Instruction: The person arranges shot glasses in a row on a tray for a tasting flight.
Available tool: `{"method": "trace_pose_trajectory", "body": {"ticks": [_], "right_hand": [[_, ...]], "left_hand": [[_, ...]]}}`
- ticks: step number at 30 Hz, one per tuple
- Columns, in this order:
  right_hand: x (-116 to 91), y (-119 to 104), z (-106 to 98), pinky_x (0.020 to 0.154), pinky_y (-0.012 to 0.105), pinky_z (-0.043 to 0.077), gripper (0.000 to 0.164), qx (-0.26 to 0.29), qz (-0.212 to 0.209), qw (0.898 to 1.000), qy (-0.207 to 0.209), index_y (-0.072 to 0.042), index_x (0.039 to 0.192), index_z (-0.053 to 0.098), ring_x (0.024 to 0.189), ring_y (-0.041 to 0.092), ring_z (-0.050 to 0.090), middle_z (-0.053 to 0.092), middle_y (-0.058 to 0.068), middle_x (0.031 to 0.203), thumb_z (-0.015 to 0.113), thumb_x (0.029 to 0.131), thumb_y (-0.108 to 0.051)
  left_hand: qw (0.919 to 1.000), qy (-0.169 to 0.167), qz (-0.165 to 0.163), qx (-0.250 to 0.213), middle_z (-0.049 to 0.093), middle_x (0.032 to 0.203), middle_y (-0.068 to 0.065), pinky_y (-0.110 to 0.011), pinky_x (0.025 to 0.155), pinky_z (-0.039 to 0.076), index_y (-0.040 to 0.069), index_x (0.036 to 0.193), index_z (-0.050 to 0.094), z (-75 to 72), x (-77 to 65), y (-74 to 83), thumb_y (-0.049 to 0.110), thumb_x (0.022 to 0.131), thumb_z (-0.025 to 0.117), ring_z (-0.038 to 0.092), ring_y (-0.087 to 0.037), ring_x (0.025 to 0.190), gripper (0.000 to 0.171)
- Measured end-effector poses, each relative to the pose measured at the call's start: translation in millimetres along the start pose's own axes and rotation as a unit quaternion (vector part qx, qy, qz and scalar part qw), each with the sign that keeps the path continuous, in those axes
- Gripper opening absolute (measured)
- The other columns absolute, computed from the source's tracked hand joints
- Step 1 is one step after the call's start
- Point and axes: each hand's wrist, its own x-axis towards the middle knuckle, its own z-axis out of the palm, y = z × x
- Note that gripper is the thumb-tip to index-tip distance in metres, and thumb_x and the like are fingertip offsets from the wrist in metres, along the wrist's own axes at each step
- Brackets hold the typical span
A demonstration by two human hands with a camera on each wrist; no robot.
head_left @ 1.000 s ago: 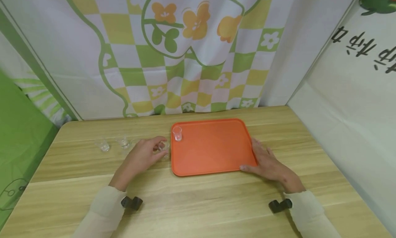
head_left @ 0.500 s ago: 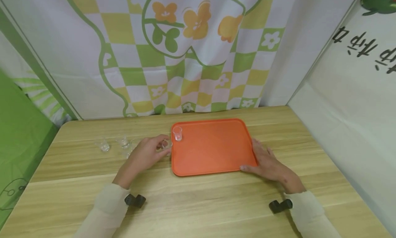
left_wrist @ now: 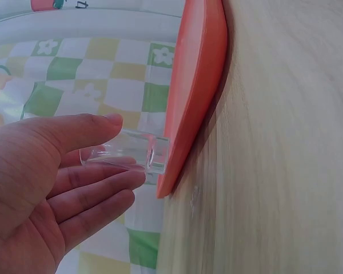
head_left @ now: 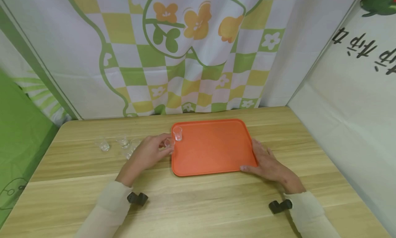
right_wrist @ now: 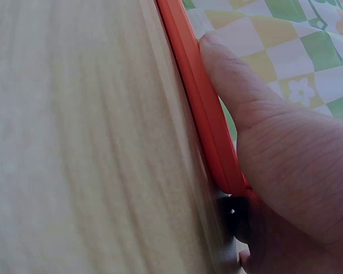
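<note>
My left hand (head_left: 146, 151) pinches a small clear shot glass (left_wrist: 128, 151) between thumb and fingers at the left edge of the orange tray (head_left: 213, 148). In the left wrist view, the glass's thick base overlaps the tray's rim. Another clear shot glass (head_left: 177, 134) stands upright on the tray, near its back left corner. My right hand (head_left: 269, 164) holds the tray's front right corner, thumb (right_wrist: 234, 74) along the front rim and fingers by the right side. Its other fingers are mostly hidden in the right wrist view.
Left of the tray on the wooden table (head_left: 198, 207) is a loose group of clear shot glasses, including one farthest left (head_left: 104, 146) and another glass (head_left: 124, 142) nearer my left hand. A patterned curtain (head_left: 191, 76) hangs behind the table's back edge.
My left hand has moved a little to the right with the shot glass, from beside the tray to over its left rim. My right hand and the tray have stayed put.
</note>
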Motion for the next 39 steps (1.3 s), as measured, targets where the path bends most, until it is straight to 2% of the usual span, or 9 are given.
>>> {"method": "trace_pose_trajectory", "body": {"ticks": [9, 22, 29, 39], "right_hand": [[0, 1, 0, 0.115, 0.073, 0.002, 0.116, 0.002, 0.003, 1.000, -0.003, 0.003, 0.162, -0.002, 0.152, 0.049, 0.004, 0.003, 0.026, 0.168, 0.072, 0.093, -0.053], [-1, -2, -3, 0.115, 0.073, 0.003, 0.116, 0.005, 0.004, 1.000, -0.006, 0.001, 0.162, -0.005, 0.152, 0.050, 0.003, 0.001, 0.027, 0.168, 0.072, 0.094, -0.053], [-1, -1, -2, 0.115, 0.073, 0.003, 0.115, 0.002, 0.003, 1.000, -0.006, 0.003, 0.162, -0.004, 0.152, 0.050, 0.004, 0.002, 0.027, 0.168, 0.071, 0.094, -0.053], [-1, 0, -1, 0.116, 0.072, 0.001, 0.117, 0.004, 0.005, 1.000, -0.007, 0.004, 0.162, -0.005, 0.152, 0.049, 0.002, 0.001, 0.027, 0.168, 0.071, 0.094, -0.054]], "left_hand": [[0.9998, -0.006, 0.005, -0.018, 0.074, 0.114, -0.009, -0.042, 0.085, 0.059, 0.005, 0.131, 0.068, 4.6, 6.1, 2.0, 0.020, 0.096, 0.076, 0.072, -0.023, 0.097, 0.039], [0.9998, -0.001, 0.016, -0.014, 0.074, 0.098, -0.002, -0.040, 0.083, 0.059, 0.005, 0.122, 0.070, 11.7, 14.0, 3.8, 0.019, 0.095, 0.076, 0.072, -0.021, 0.093, 0.031], [0.9998, -0.007, 0.008, -0.015, 0.074, 0.100, -0.003, -0.039, 0.083, 0.059, 0.007, 0.120, 0.070, 13.3, 17.1, 6.0, 0.020, 0.095, 0.077, 0.072, -0.019, 0.093, 0.029], [0.9994, 0.003, 0.027, -0.021, 0.073, 0.097, -0.001, -0.037, 0.082, 0.059, 0.009, 0.114, 0.070, 21.0, 24.3, 9.9, 0.017, 0.094, 0.078, 0.072, -0.019, 0.091, 0.023]]}}
